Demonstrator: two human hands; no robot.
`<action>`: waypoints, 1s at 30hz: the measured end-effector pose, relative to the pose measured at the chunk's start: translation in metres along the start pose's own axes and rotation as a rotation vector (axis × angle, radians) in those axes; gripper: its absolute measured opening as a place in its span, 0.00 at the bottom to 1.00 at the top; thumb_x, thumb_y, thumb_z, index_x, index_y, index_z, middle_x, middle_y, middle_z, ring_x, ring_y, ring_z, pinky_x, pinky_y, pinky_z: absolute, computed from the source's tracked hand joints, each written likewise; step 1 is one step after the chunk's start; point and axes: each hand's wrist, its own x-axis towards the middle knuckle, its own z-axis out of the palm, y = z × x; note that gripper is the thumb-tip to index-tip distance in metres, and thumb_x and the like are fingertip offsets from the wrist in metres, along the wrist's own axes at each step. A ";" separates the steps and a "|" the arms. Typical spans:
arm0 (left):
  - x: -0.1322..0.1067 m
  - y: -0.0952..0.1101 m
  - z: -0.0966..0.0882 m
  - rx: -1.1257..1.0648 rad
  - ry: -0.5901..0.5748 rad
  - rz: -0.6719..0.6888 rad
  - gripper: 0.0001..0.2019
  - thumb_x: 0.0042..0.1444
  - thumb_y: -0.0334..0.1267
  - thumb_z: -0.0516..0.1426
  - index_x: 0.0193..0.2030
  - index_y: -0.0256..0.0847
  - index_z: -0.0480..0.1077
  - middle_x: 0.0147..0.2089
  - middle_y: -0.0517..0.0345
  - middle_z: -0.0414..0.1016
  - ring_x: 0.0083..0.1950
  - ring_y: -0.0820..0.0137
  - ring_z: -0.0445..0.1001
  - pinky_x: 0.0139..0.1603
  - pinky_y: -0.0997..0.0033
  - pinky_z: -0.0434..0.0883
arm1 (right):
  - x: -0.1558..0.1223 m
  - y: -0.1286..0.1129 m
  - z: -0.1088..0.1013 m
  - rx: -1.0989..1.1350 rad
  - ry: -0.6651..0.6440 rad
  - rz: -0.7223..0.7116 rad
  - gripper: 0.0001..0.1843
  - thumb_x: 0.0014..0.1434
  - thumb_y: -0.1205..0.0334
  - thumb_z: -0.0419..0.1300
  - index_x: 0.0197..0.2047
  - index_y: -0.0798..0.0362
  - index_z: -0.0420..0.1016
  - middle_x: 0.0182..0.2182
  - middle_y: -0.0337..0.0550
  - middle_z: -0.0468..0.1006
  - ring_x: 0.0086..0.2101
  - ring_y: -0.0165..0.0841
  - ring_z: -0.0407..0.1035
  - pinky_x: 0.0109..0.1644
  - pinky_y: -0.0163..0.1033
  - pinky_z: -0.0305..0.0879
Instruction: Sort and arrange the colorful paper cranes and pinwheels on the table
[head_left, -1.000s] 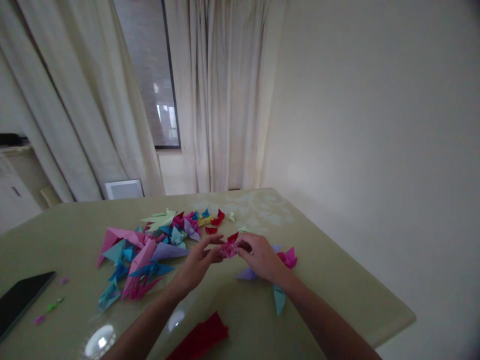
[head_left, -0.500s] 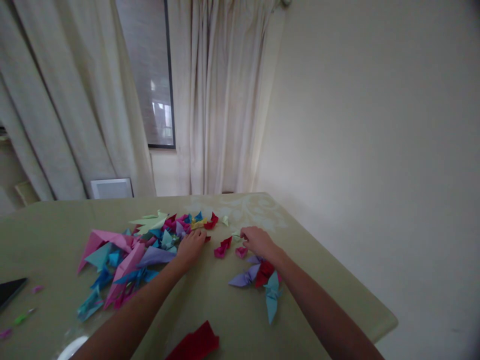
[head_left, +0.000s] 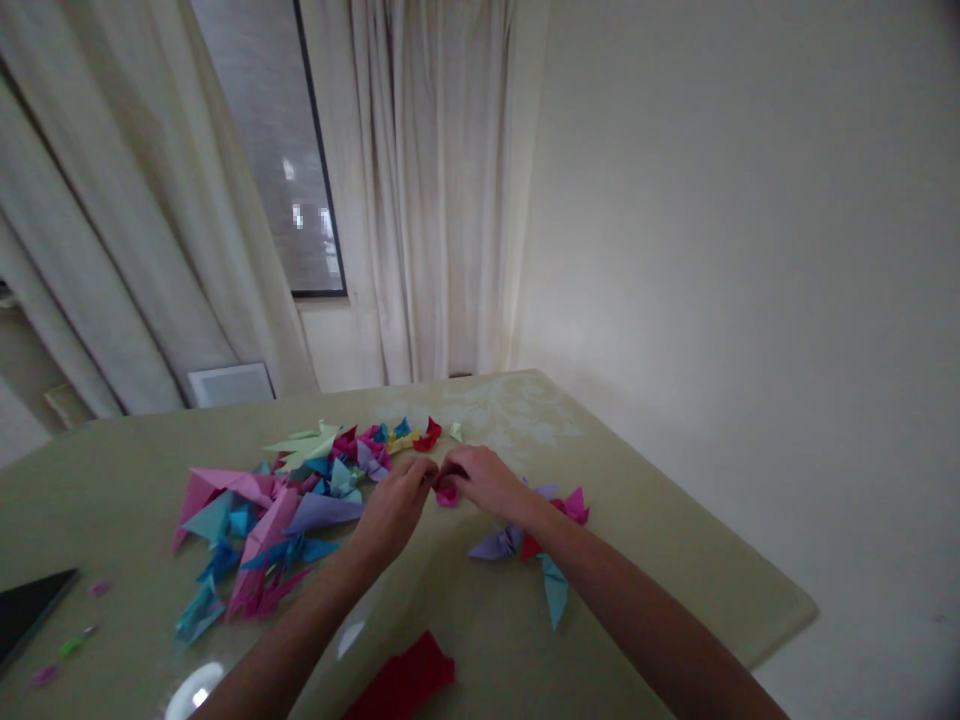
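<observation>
My left hand (head_left: pixel 397 505) and my right hand (head_left: pixel 480 478) meet over the middle of the pale green table (head_left: pixel 675 570). Between their fingertips they pinch a small pink folded paper piece (head_left: pixel 447 494), with a red bit showing at the left fingers. Both hands have their fingers curled together on it. A heap of folded paper shapes (head_left: pixel 300 490) in pink, blue, purple and light green lies just left of my left hand. By my right forearm lie a purple folded shape (head_left: pixel 495 543), a magenta one (head_left: pixel 576 505) and a teal one (head_left: pixel 556 590).
A red paper sheet (head_left: pixel 401 680) lies at the near table edge. A dark flat device (head_left: pixel 30 610) sits at the far left with small paper scraps (head_left: pixel 97 588) beside it. Curtains, a window and a wall stand behind the table; its right edge drops off near the wall.
Half a second ago my hands were apart, resting on the table near the heap. They have come together again and picked up the small pink piece between them.
</observation>
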 end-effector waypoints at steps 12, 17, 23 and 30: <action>0.057 -0.060 0.047 0.228 -0.104 -0.116 0.30 0.61 0.20 0.50 0.71 0.34 0.64 0.73 0.33 0.68 0.75 0.53 0.66 0.74 0.49 0.63 | -0.011 0.074 -0.023 -0.204 -0.023 0.256 0.06 0.68 0.61 0.66 0.43 0.52 0.84 0.39 0.45 0.87 0.39 0.36 0.78 0.42 0.35 0.63; 0.078 -0.063 0.061 0.295 -0.140 -0.108 0.28 0.64 0.23 0.51 0.70 0.40 0.66 0.69 0.33 0.72 0.73 0.51 0.68 0.72 0.44 0.63 | 0.015 0.081 -0.022 -0.247 0.012 0.266 0.10 0.72 0.60 0.61 0.50 0.52 0.83 0.47 0.47 0.86 0.47 0.37 0.78 0.48 0.36 0.65; 0.065 -0.058 0.059 0.307 -0.199 -0.103 0.18 0.68 0.28 0.51 0.60 0.38 0.72 0.61 0.35 0.76 0.64 0.51 0.75 0.66 0.48 0.68 | 0.068 0.092 -0.004 -0.246 -0.017 0.267 0.19 0.72 0.61 0.61 0.65 0.49 0.74 0.58 0.50 0.80 0.55 0.38 0.75 0.58 0.40 0.67; 0.020 -0.050 0.032 0.225 -0.215 -0.155 0.12 0.63 0.26 0.54 0.51 0.42 0.71 0.54 0.44 0.76 0.57 0.57 0.77 0.59 0.59 0.71 | 0.107 0.094 0.027 -0.240 -0.125 0.288 0.21 0.72 0.53 0.65 0.63 0.52 0.74 0.60 0.51 0.76 0.54 0.44 0.75 0.58 0.56 0.76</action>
